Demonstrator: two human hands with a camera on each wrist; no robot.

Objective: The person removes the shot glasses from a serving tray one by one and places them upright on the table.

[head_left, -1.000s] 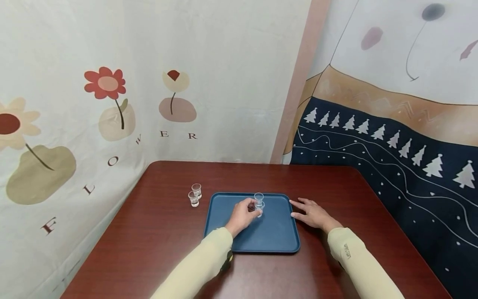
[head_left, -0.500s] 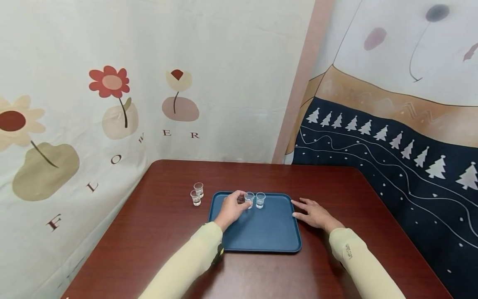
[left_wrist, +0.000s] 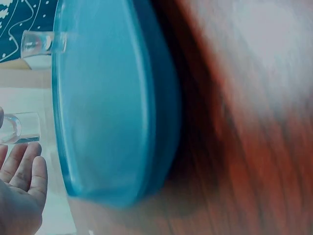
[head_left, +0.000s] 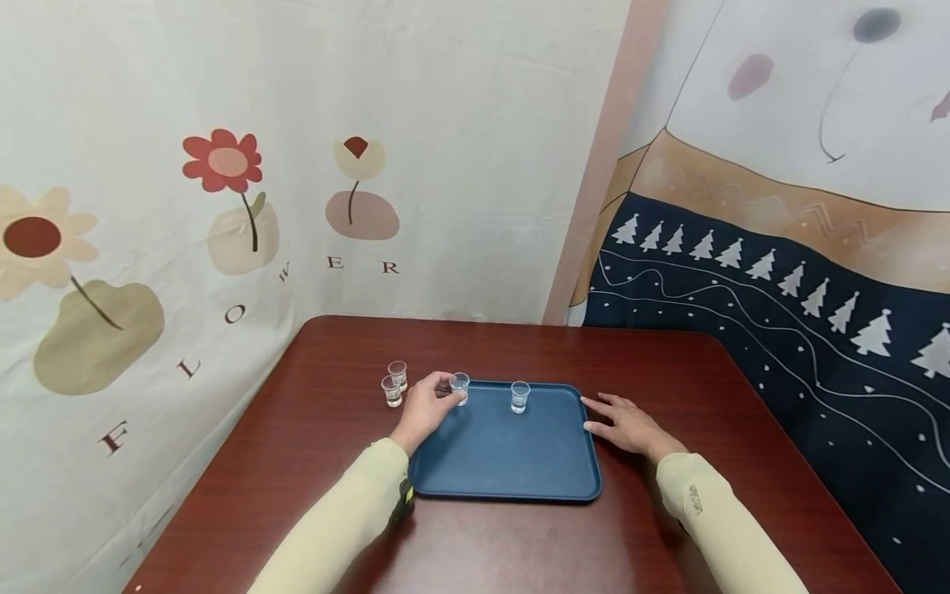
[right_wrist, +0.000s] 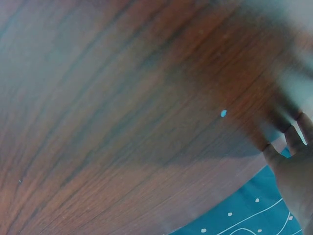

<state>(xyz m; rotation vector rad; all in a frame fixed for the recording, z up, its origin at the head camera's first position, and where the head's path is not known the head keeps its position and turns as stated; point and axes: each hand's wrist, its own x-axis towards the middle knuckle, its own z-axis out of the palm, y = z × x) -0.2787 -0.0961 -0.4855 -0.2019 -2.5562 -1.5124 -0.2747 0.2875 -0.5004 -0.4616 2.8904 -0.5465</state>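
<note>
My left hand [head_left: 425, 410] pinches a small clear shot glass [head_left: 461, 388] over the back left corner of the blue tray [head_left: 512, 462]. In the left wrist view the held shot glass [left_wrist: 24, 127] shows between the fingers, clear of the tray surface. A second shot glass [head_left: 519, 398] stands upright on the tray near its back edge. Left of the tray, two more shot glasses [head_left: 392, 392] stand close together on the table, beside my left hand. With fingers spread, my right hand [head_left: 629, 426] lies at the tray's right edge, fingertips right at the rim.
The dark red wooden table [head_left: 319, 462] reaches a white flower-printed curtain [head_left: 475, 165] at the back and left. A navy cloth with white trees [head_left: 742, 330] hangs along the right side.
My left hand has moved left with its shot glass, away from the other glass on the tray, towards the two on the table. My right hand has stayed at the tray's edge.
</note>
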